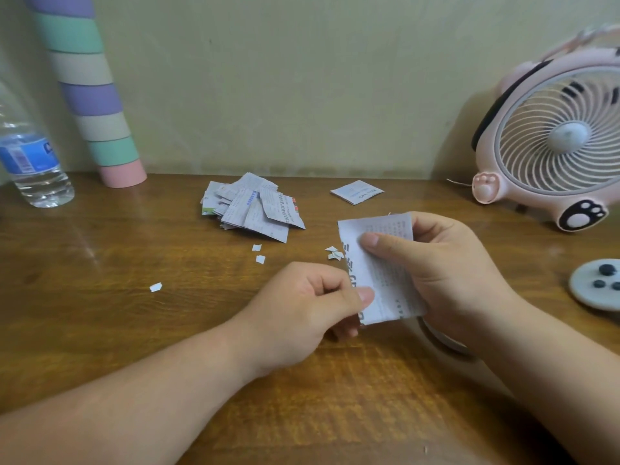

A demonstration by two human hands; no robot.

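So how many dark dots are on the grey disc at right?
3 dots on the grey disc: one near its top, one lower left, one lower right; the frame edge may hide more.

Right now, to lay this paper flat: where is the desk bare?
Bare wood lies left, bordered by the water bottle, striped tube and paper pile, save one scrap. Crowded: folded paper and small scraps beyond the left hand and right hand; fan and grey disc far right.

Small print on the paper (389,283) is unreadably blurred
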